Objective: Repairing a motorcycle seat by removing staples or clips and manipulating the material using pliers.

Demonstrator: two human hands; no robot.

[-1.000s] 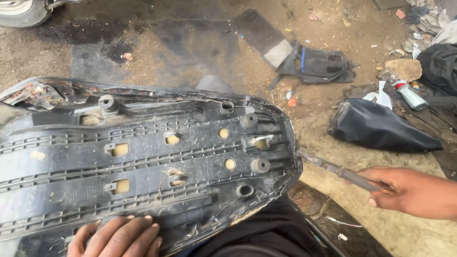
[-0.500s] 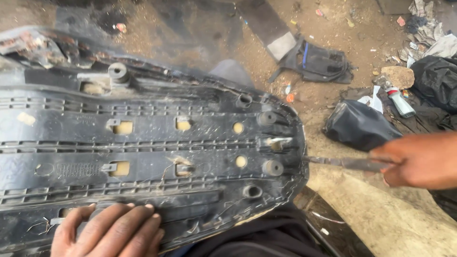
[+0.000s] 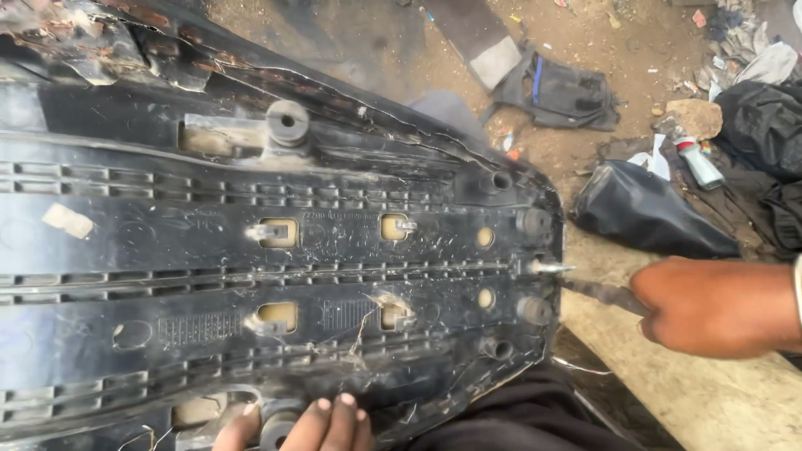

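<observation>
The wide, black, ribbed plastic seat base [image 3: 276, 276] looks stiff but cracked, so the left hand [image 3: 309, 424] presses flat on its near edge while the right hand [image 3: 718, 305] is clenched around a thin metal tool [image 3: 597, 292].

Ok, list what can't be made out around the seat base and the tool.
Head view only:
- Tool handle: hidden inside the right hand; only the dark shaft shows.
- Left hand: cut off by the bottom edge, fingertips only.
- Seat base: left end runs beyond the frame.
- Tool tip: too small to identify.
</observation>
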